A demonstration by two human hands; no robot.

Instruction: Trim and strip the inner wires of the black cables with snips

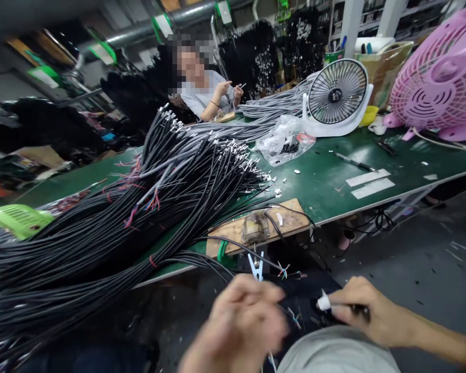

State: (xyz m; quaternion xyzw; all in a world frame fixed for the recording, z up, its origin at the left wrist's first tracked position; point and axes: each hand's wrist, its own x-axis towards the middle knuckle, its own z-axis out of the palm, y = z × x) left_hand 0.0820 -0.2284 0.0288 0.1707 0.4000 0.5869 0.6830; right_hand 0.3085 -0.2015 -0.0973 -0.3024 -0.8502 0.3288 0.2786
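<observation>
My left hand [248, 316] is raised in front of the table edge, blurred by motion. Its fingers look curled, and whether anything is between them cannot be made out. Lower right, over my lap, my right hand [367, 311] is closed around a small dark-handled tool [360, 312] with a white piece [323, 302] at its front end. Close above my left hand are a light blue clothespin [256, 267] and a black cable's splayed coloured wires [282, 270]. More stripped wire ends [295, 318] lie on the dark cloth between my hands.
Bundled black cables [171, 207] cover the table's left half. A wooden board [299, 217] with a small motor-like device [255, 228] sits at the front edge. Behind are a plastic bag [283, 142], a white fan [337, 96], a pink fan [442, 77] and a seated person [213, 96].
</observation>
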